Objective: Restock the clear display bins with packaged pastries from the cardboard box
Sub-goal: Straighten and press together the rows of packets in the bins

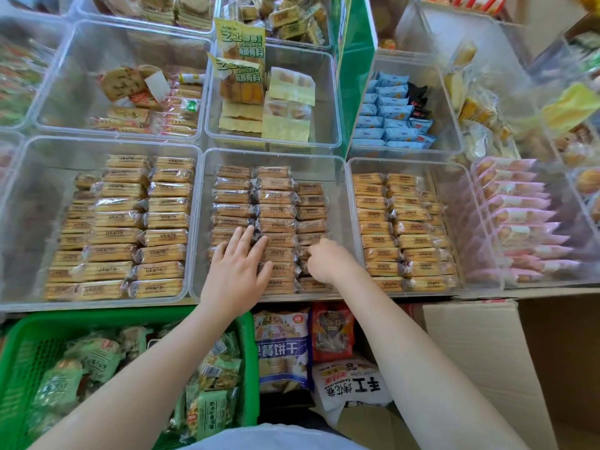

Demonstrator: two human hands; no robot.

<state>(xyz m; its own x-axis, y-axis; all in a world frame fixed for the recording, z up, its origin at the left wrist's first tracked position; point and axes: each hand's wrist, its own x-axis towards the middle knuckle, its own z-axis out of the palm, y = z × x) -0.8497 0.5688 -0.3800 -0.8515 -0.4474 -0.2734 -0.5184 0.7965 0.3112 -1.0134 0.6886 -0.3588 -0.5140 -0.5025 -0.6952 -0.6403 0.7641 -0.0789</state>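
Both of the person's hands reach into the middle clear bin [337, 164], which holds three columns of packaged pastries [277, 211] in clear wrappers. The left hand [238, 266] lies flat with fingers straight and spread, pressing on the pastries of the left and middle columns. The right hand [328, 259], just beside it, has its fingers curled down onto a pastry in the right column; whether it truly grips that pastry cannot be told. Similar pastry-filled bins sit to the outer side of each hand. Below the right forearm an open cardboard box [480, 345] stands, with larger snack bags [282, 349] between the arms. A green basket [19, 339] of green packets lies under the left forearm.
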